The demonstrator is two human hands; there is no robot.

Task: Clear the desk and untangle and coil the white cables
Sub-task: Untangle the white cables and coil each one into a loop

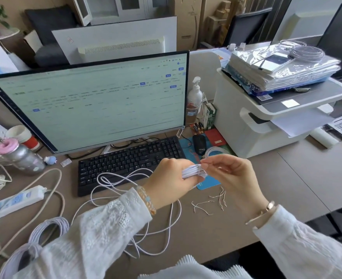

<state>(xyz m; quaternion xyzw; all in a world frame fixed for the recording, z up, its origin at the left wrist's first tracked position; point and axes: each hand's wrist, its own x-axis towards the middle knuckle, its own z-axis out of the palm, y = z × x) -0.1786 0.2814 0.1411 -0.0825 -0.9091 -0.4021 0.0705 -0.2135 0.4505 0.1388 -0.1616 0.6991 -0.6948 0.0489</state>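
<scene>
My left hand (170, 179) grips a folded bundle of white cable (193, 171) above the desk, just in front of the keyboard. My right hand (229, 174) pinches the bundle's right end with thumb and forefinger. The rest of that white cable (138, 214) trails in loose tangled loops over the desk below my left wrist. Two coiled white cables (49, 228) lie at the front left, one partly under my left sleeve. Another white coil (216, 151) rests on the blue mouse pad. Several short twist ties (210, 202) lie scattered near my right wrist.
A black keyboard (129, 160) and monitor (89, 101) stand ahead, a mouse (199, 143) to their right. A white printer (266, 117) with stacked bags fills the right. A power strip (15, 201), bottle (23, 158) and cup (23, 135) occupy the left.
</scene>
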